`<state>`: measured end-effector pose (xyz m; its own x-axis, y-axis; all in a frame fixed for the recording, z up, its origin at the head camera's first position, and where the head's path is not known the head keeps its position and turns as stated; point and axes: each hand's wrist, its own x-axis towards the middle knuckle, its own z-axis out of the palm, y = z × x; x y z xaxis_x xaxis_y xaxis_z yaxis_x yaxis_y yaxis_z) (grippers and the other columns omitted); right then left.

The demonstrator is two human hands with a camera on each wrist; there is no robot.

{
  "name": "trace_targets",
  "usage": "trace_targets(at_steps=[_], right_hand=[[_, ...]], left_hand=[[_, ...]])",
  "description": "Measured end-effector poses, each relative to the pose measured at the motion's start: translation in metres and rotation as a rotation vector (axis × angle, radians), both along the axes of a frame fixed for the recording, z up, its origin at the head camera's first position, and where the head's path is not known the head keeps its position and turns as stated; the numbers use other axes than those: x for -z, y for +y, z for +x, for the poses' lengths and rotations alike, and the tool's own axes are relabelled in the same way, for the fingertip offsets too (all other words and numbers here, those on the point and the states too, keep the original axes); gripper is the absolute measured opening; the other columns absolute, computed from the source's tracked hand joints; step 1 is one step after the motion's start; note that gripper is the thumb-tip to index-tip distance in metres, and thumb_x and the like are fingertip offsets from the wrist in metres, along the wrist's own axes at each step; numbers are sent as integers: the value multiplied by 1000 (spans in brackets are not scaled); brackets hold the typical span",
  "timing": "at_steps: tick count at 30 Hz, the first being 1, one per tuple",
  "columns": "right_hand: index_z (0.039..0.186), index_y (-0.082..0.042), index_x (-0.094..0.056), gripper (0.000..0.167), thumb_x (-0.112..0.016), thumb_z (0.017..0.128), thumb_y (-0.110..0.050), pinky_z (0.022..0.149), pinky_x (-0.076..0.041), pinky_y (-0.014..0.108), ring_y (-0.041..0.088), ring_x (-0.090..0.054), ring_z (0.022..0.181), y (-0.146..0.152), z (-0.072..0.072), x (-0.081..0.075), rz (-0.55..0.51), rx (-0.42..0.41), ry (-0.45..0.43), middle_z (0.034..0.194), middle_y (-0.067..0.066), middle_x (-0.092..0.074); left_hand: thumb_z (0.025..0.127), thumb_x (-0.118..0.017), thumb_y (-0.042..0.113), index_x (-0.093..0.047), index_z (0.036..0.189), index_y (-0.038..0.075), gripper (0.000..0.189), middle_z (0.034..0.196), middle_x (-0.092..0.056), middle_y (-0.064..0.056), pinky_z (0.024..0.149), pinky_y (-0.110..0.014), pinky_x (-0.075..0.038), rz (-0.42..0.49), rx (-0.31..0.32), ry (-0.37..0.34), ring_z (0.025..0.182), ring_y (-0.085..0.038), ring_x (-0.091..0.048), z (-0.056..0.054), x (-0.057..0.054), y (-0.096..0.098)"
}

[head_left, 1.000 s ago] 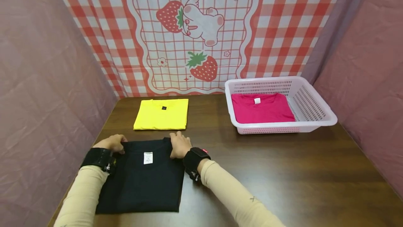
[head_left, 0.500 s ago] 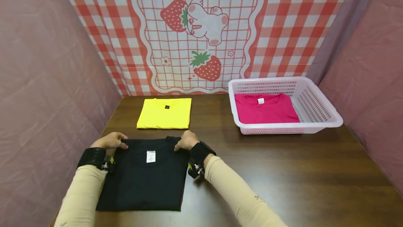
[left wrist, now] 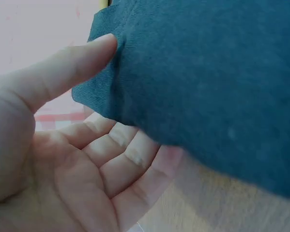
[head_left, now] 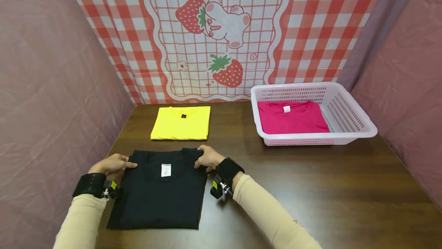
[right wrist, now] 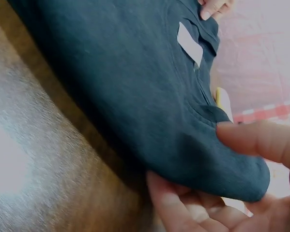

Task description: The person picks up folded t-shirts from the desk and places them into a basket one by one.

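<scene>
A folded black T-shirt (head_left: 159, 203) lies on the table at the left front, its white neck label (head_left: 166, 170) facing up. At its upper left corner my left hand (head_left: 109, 164) pinches the cloth. The left wrist view shows that thumb (left wrist: 82, 65) on top and the fingers (left wrist: 125, 159) under the edge. My right hand (head_left: 210, 157) grips the upper right corner. In the right wrist view its thumb (right wrist: 256, 140) presses from above while the fingers (right wrist: 169, 203) curl beneath the cloth.
Behind the black shirt lies a folded yellow T-shirt (head_left: 179, 126). A white plastic basket (head_left: 345, 135) stands at the back right, holding a folded pink T-shirt (head_left: 293, 120) on its left side. A checked strawberry curtain (head_left: 304, 42) hangs behind the brown table (head_left: 310, 187).
Both hands have moved outward from the top of the black T-shirt to its upper corners, the left leftward and the right rightward. Their fingers now reach under its edges. The head view has shifted slightly.
</scene>
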<state>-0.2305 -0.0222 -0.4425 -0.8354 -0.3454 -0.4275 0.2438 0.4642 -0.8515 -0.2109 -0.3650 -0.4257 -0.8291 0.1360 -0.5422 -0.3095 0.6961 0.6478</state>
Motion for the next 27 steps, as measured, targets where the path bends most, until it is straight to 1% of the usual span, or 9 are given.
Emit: trace_targets(at_steps=[2,5,7,8,10,14,18,22,27], right_hand=[[126,2,-53,55,-72,74,2,47,-43,25,18,-57,70,-1,2,1,7,47,17,117,21,-60],[108,6,-61,36,-73,75,0,42,-32,22,11,-36,48,-4,6,2,-7,137,-2,92,13,-60],[92,2,-63,19,-73,76,-2,44,-31,21,10,-34,48,-6,8,3,-31,192,-34,85,7,-56],[82,-1,-60,13,-72,77,-2,45,-34,21,10,-40,50,-7,10,2,-55,212,-54,83,6,-56],[73,-5,-55,17,-70,78,-1,52,-44,23,14,-55,63,-9,13,2,-103,241,-94,91,7,-60],[88,1,-60,9,-65,81,-1,71,-58,33,29,-69,93,-11,20,-2,-194,276,-158,114,20,-63],[116,8,-56,33,-60,85,0,83,-58,42,34,-67,104,-10,25,-6,-267,300,-210,122,24,-60],[127,10,-49,42,-58,86,2,88,-57,46,34,-66,105,-4,29,-11,-301,324,-248,123,25,-59],[127,10,-48,42,-58,86,4,89,-56,47,26,-67,90,8,31,-14,-302,345,-277,115,24,-63]], left_hand=[[93,-59,16,-43,68,13,30,59,-42,10,59,-20,-44,27,18,10,55,-1,-43,2,-1,0],[95,-56,14,-55,77,6,19,67,-54,10,67,-23,-53,75,32,19,64,-2,-55,3,0,0],[97,-53,13,-58,89,-1,17,74,-59,8,78,-29,-57,105,37,12,76,-5,-61,3,0,0],[98,-51,13,-58,94,-5,19,78,-61,7,82,-33,-57,112,41,9,79,-7,-63,3,0,0],[99,-48,13,-56,104,-12,27,85,-64,5,87,-38,-56,124,41,2,86,-10,-65,5,-2,1],[101,-44,16,-51,120,-17,38,97,-69,2,89,-39,-56,149,40,4,96,-13,-66,10,-8,3],[102,-43,18,-54,117,-11,34,93,-68,7,85,-31,-56,175,1,-2,90,-7,-65,14,-15,11],[102,-43,18,-54,114,-9,31,90,-67,7,81,-29,-56,175,-31,1,86,-6,-65,18,-27,24],[102,-41,17,-51,114,-12,32,94,-67,-1,82,-33,-56,140,-29,29,87,-9,-66,26,-42,44]])
